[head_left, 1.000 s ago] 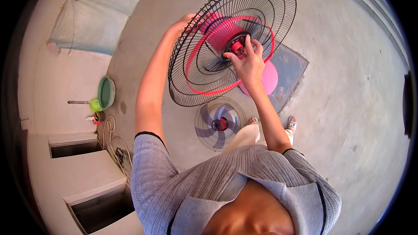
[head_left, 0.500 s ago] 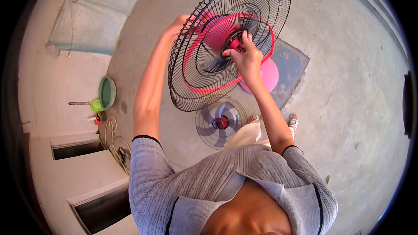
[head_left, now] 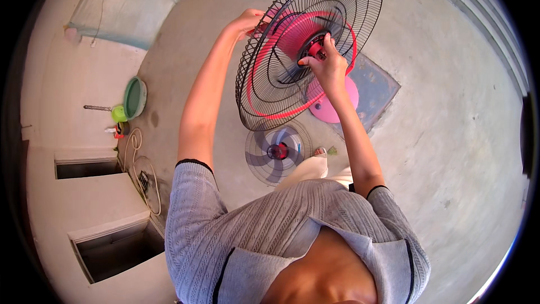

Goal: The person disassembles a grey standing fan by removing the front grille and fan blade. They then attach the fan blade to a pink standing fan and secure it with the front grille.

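Observation:
A large black wire fan guard (head_left: 264,73) stands tilted in front of me, with a red ring and pink-red housing (head_left: 289,28) showing through its wires. My right hand (head_left: 331,68) is at the guard's centre, thumb and fingers closed around the black hub ring (head_left: 306,59) beside the red shaft piece. My left hand (head_left: 246,22) reaches round the guard's left side and grips the housing behind it; the wires partly hide its fingers. Below the guard is a round pink fan base (head_left: 337,104).
A second wire guard with grey fan blades (head_left: 264,160) lies on the concrete floor near my feet. A dark square plate (head_left: 377,87) lies under the pink base. By the left wall are a green basin (head_left: 135,98) and a coiled hose (head_left: 135,141). Steps (head_left: 489,11) run along the far right.
My view has shifted a little, and the guard with both hands now appears slightly further right. Both hands keep their places, the right at the hub and the left behind the guard.

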Available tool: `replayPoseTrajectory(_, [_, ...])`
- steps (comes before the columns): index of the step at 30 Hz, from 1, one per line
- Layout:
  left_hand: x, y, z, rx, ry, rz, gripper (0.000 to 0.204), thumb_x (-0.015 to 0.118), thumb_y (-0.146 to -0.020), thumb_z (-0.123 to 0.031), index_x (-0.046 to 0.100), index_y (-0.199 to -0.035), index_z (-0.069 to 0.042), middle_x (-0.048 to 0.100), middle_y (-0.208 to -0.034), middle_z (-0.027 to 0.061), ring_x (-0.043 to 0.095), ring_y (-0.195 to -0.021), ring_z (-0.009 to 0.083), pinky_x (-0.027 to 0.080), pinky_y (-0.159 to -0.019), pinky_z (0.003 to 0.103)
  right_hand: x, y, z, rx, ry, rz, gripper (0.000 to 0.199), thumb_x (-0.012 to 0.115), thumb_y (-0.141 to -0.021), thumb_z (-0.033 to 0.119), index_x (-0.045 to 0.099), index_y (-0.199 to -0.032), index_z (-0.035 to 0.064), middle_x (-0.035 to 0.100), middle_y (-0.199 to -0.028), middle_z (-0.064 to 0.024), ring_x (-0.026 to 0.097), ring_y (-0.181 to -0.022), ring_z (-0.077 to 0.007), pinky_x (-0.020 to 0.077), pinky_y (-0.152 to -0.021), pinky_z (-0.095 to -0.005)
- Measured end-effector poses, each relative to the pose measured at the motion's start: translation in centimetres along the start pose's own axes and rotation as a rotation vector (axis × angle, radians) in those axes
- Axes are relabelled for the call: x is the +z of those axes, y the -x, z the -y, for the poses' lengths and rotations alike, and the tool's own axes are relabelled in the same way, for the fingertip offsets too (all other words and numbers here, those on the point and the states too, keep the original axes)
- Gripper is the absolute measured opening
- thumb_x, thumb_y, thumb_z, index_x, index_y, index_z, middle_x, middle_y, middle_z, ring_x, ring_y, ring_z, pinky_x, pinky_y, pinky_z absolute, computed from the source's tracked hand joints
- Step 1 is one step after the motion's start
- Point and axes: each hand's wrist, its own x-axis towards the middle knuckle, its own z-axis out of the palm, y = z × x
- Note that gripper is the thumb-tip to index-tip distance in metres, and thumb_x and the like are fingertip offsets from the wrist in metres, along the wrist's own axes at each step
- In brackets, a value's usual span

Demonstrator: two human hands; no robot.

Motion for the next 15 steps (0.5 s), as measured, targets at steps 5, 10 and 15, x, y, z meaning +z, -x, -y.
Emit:
replayPoseTrajectory(5, [-2.1, -4.2, 3.9, -0.052, -0.025, 0.091, 0.013, 0.064, -0.085, -0.021, 0.067, -0.086, -0.009, 0.051, -0.063, -0.0066, 0.039, -0.050, 0.0044, 0.033, -0.043, 0.021, 0.7, 0.5, -0.7, -0.062, -0.009, -0.051, 0.095, 0.089, -0.052, 0.030, 0.046, -0.129, -0.0058, 0.056, -0.114, -0.0359, 0.069, -0.076, -0.0312, 0.0561, -0.067, -0.0355])
replayPoseTrajectory(10, [-1.2, -2.2, 3.7, 0.083, 0.040, 0.089, 0.033, 0.065, -0.087, -0.025, 0.066, -0.112, -0.003, 0.065, -0.082, 0.0004, 0.043, -0.055, 0.0062, 0.043, -0.050, 0.023, 0.3, 0.5, -0.9, -0.159, 0.068, -0.076, 0.096, 0.088, -0.054, 0.035, 0.045, -0.129, -0.0066, 0.056, -0.114, -0.0362, 0.069, -0.074, -0.0326, 0.0561, -0.068, -0.0372])
replayPoseTrajectory(15, [-3.0, 2.5, 4.1, 0.173, 0.282, -0.563, 0.031, 0.059, -0.093, -0.028, 0.062, -0.108, -0.001, 0.064, -0.087, 0.0054, 0.046, -0.056, 0.0062, 0.046, -0.054, 0.023, 0.3, 0.8, -0.3, -0.076, 0.004, 0.067, 0.102, 0.089, -0.056, 0.032, 0.037, -0.133, -0.0090, 0.056, -0.116, -0.0328, 0.067, -0.085, -0.0334, 0.0550, -0.074, -0.0377])
